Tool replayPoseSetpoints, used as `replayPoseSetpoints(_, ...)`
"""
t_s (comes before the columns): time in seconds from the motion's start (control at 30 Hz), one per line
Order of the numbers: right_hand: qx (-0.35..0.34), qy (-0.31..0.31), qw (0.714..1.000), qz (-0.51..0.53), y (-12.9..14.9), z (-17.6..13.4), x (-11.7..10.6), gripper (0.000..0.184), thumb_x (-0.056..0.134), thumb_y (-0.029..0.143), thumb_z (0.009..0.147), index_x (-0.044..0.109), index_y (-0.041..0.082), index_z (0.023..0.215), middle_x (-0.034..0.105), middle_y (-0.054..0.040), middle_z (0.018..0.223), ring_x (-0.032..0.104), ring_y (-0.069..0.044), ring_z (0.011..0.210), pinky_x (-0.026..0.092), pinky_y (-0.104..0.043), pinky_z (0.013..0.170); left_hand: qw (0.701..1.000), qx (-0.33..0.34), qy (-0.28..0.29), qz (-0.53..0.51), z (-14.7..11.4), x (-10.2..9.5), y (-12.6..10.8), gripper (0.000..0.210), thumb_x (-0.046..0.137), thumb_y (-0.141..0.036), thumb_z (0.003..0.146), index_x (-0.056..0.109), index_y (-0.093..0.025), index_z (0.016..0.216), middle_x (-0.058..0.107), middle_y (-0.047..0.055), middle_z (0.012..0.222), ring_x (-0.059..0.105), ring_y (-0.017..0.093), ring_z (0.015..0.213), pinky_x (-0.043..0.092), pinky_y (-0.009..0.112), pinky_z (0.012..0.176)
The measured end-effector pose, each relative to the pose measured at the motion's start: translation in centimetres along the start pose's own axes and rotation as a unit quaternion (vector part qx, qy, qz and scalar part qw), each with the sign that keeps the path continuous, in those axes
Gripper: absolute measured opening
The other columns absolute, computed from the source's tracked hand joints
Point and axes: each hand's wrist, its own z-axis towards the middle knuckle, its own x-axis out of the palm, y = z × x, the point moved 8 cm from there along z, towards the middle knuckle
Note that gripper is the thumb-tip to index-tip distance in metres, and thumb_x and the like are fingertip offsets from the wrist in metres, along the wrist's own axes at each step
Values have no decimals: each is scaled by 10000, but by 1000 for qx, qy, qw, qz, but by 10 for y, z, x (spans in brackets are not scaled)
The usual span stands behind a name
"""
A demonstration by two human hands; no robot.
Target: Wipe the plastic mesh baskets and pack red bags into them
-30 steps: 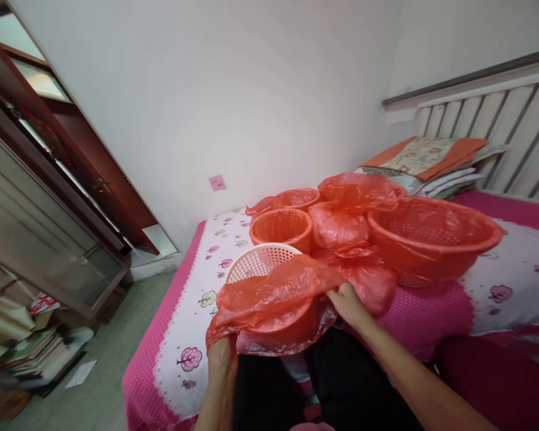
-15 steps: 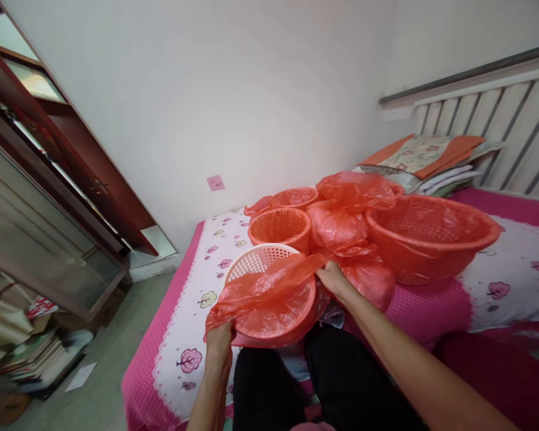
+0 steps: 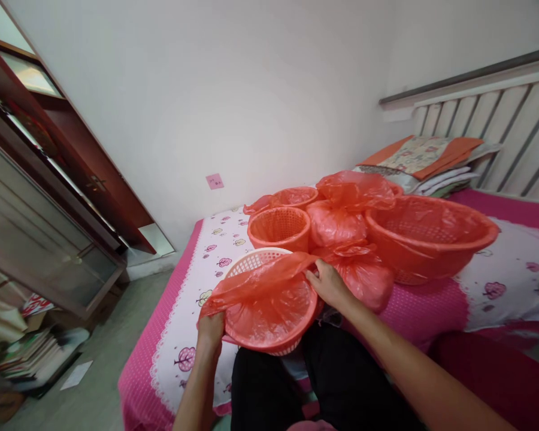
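In front of me a white perforated plastic basket (image 3: pixel 257 258) has a red plastic bag (image 3: pixel 269 299) drawn over its near part. The bag's film sags into the opening and folds down over the near rim. My left hand (image 3: pixel 210 330) is closed on the bag's edge at the basket's left side. On the right side my right hand (image 3: pixel 327 281) pinches the bag's other edge near the rim. The far part of the white rim shows bare. Perforations show under the bag at the basket's near lower side.
An orange basket (image 3: pixel 279 228) stands just behind, with a bag-lined basket (image 3: pixel 295 196) farther back. Knotted red bags (image 3: pixel 362 275) lie to the right, beside a large lined orange basket (image 3: pixel 431 230). Folded bedding (image 3: pixel 424 157) is stacked by the headboard. Everything rests on a bed (image 3: pixel 170 335).
Both hands have shifted slightly left. The bag's near edge now lies lower over the rim, and the film looks more spread across the opening.
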Motion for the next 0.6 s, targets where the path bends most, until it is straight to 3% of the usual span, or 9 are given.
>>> replayPoseSetpoints(0.17,3,39,999,-35,3,1,10,192,558,308,960,671,157,1000,765,-111,950,715,-227,883,507,-305,790,995,-22,-20,97,22,-8,12,105,632,-175,682,713,-193,745,765,98,768,727,320,887,565,385,761)
replayPoseSetpoints(0.33,20,64,994,-82,7,11,14,236,564,283,957,684,129,1091,773,-144,1032,724,-246,945,501,-305,810,983,-24,-32,179,35,1,14,91,594,-178,716,637,-212,645,731,131,716,722,375,958,539,446,857)
replayPoseSetpoints(0.43,33,78,990,-117,12,17,14,203,575,239,932,688,128,1059,774,-158,1043,726,-259,959,490,-304,798,975,-33,-29,220,35,5,16,196,603,-217,731,556,-245,542,671,139,607,718,411,932,528,475,857)
replayPoseSetpoints(0.6,38,96,982,-160,26,28,19,186,533,197,957,673,130,1058,776,-170,1018,730,-260,935,466,-305,773,967,-36,-18,250,22,1,22,278,601,-250,761,516,-265,497,605,106,525,705,377,792,522,457,790)
